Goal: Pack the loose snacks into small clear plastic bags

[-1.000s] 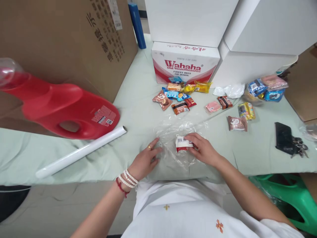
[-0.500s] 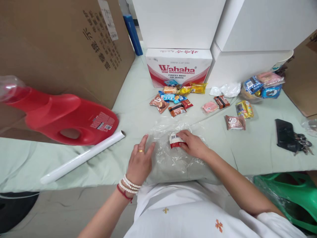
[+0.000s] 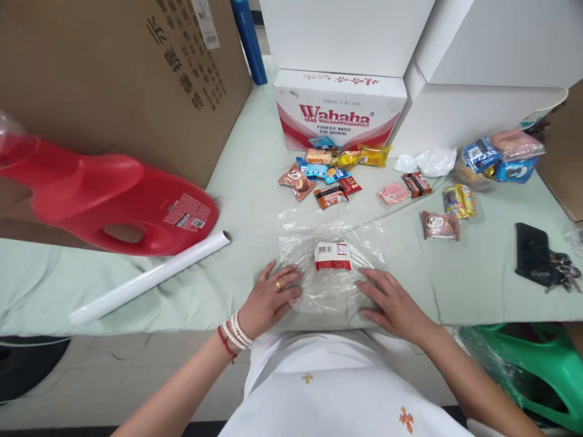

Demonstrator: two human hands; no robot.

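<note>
A small red-and-white snack packet (image 3: pixel 333 255), barcode side up, lies on a sheet of clear plastic film (image 3: pixel 328 294) near the table's front edge. My left hand (image 3: pixel 273 295) rests at the film's left side with fingers spread, touching it. On the opposite side, my right hand (image 3: pixel 392 301) has its fingers apart at the film's right edge. Neither hand touches the packet. Just behind the film are a brown wrapped snack (image 3: pixel 330 196), a brown round-cake packet (image 3: pixel 297 181) and several blue, red and yellow packets.
To the left lie a white roll (image 3: pixel 150 280) and a big red jug (image 3: pixel 122 203) against a cardboard box (image 3: pixel 113 91). A Wahaha carton (image 3: pixel 339 112) stands behind the snacks. On the right are more snack packets (image 3: pixel 441 226), a black case with keys (image 3: pixel 532 254) and a bag of snacks (image 3: pixel 498 158).
My right hand has let go of the red-and-white packet and drawn back to the film's right edge. My left hand has moved right and onto the film's left side.
</note>
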